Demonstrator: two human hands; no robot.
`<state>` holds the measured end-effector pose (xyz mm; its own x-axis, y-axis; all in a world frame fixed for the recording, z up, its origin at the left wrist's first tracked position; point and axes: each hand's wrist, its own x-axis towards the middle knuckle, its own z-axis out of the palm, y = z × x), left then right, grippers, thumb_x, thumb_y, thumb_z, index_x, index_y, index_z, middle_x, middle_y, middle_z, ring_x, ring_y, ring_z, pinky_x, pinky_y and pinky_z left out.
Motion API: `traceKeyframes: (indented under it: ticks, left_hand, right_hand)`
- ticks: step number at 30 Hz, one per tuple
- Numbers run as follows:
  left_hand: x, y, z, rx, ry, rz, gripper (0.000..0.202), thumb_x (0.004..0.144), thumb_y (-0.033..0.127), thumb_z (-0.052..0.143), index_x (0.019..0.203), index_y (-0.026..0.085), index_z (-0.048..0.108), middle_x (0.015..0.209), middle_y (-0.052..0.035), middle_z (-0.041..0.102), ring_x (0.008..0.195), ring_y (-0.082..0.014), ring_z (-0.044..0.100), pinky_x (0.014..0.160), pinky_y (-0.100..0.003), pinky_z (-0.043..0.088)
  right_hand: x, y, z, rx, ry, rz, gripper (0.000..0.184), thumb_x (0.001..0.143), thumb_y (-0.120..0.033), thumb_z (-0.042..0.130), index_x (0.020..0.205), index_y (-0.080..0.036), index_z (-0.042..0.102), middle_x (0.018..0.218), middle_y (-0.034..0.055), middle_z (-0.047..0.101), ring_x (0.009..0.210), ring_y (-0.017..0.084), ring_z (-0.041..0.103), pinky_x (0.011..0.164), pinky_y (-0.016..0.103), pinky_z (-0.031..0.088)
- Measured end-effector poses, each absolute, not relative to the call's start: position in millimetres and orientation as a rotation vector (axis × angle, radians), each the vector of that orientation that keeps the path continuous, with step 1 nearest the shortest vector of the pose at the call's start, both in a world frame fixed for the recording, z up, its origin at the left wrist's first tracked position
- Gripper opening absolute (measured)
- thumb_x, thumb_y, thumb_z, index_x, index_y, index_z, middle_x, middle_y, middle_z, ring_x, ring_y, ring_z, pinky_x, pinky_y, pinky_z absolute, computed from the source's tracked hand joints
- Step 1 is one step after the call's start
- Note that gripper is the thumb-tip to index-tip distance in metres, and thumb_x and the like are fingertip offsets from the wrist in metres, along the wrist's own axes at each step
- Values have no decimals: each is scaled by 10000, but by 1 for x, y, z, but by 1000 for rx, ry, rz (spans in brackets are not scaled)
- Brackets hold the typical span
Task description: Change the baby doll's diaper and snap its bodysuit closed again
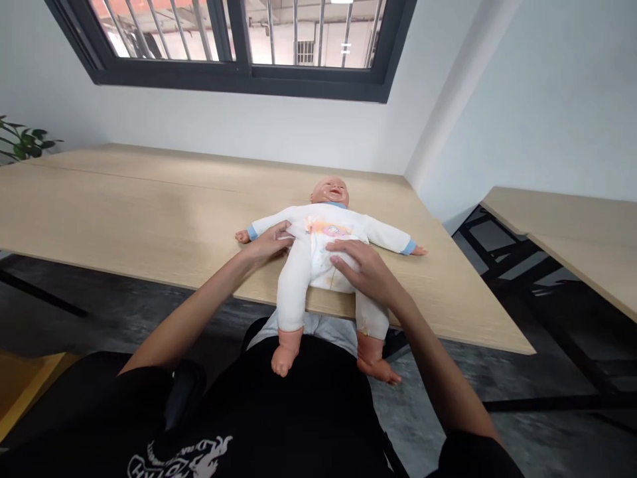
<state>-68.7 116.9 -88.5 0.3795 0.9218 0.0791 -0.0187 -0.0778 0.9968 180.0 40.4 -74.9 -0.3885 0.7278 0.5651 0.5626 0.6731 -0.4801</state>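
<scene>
A baby doll (332, 190) lies on its back with its arms spread and its legs hanging over the table's near edge. It wears a white top with blue cuffs and white leggings. Around its hips is a white diaper (331, 282) with a printed front. At the doll's hip on the left side of the view, my left hand (271, 242) pinches the thin white side of the diaper. My right hand (365, 265) rests on the diaper's front, fingers apart, its palm by the other hip.
The doll lies on a light wooden table (179, 219) against a white wall. A dark-framed window (318, 78) with bars is above. Another wooden table (587, 232) with dark legs stands to the right. A green plant (30, 141) shows at far left, and a yellow object (30, 385) lower left.
</scene>
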Motion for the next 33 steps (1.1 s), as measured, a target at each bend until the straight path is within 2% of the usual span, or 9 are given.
traceKeyframes:
  ticks: [4,9,12,15,20,24,27,33]
  left_hand:
    - [-75,128,-87,1210,838,1035,360,636,230,843,856,193,560,694,47,604,620,-99,574,628,-237,465]
    - [-78,137,-89,1189,740,1108,427,607,250,874,856,203,531,735,47,630,656,-100,598,684,-251,505]
    - [-77,137,-91,1224,718,1120,413,616,227,860,868,212,533,746,58,611,658,-91,578,676,-236,488]
    - [-76,134,-91,1231,717,1112,375,644,232,840,881,202,551,773,53,615,682,-91,588,691,-238,486]
    - [-77,134,-93,1187,779,1178,377,640,181,806,906,183,540,893,10,661,796,-113,636,768,-263,509]
    - [-77,136,-100,1295,803,1043,468,594,71,770,998,186,563,992,-24,672,921,-141,656,858,-281,508]
    - [-78,138,-105,1432,793,908,518,619,97,785,1070,203,553,1036,-47,674,1013,-174,655,930,-310,498]
    - [-81,141,-112,1626,818,863,614,652,176,771,1175,241,457,987,-25,633,967,-200,637,812,-305,495]
  right_hand:
    - [169,62,-37,-970,-2153,286,245,1029,-392,522,1096,-225,689,1189,47,725,1148,238,657,1028,411,485]
    - [133,115,-18,-938,-2452,311,334,943,-387,649,1224,-205,662,1282,71,683,1171,255,622,973,369,475]
    - [115,143,-24,-1014,-2638,333,377,877,-384,725,1196,-188,675,1139,72,723,978,234,648,827,320,463]
    - [112,160,-32,-1070,-2714,342,282,874,-373,716,1060,-160,714,947,59,724,819,199,608,719,295,406]
    - [122,171,-43,-1029,-2645,351,138,900,-278,631,932,-158,692,910,34,685,809,168,569,702,279,366]
    - [125,170,-43,-1000,-2665,322,158,941,-289,580,857,-166,633,809,12,621,748,159,512,679,289,341]
    - [124,168,-41,-988,-2667,313,205,970,-318,576,819,-180,593,785,2,592,738,155,493,682,287,339]
    - [121,167,-40,-982,-2650,333,176,947,-250,624,795,-179,572,768,-10,598,712,141,488,667,275,325]
